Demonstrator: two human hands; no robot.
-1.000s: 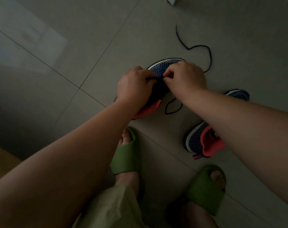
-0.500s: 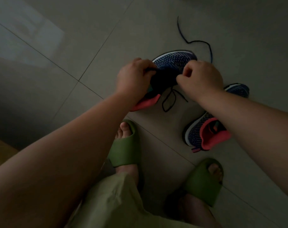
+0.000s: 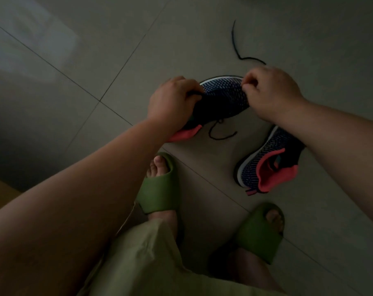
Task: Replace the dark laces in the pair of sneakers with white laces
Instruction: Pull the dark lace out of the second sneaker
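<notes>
Green slippers [image 3: 160, 189] near second sneaker [image 3: 268, 165]

Grey tiled floor [image 3: 96, 50], dim light, grout lines running diagonally. On it: 2 navy knit sneakers with coral heels, one [image 3: 221, 99] centre, one [image 3: 266, 159] right; loose dark lace [image 3: 238, 54] beyond them; 2 feet in green slides [image 3: 160, 189] nearest.

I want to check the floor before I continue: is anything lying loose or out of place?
Yes. A dark lace lies loose on the tiles beyond the sneaker being worked on, easy to step on. Another lace end trails from that sneaker onto the floor.
</notes>
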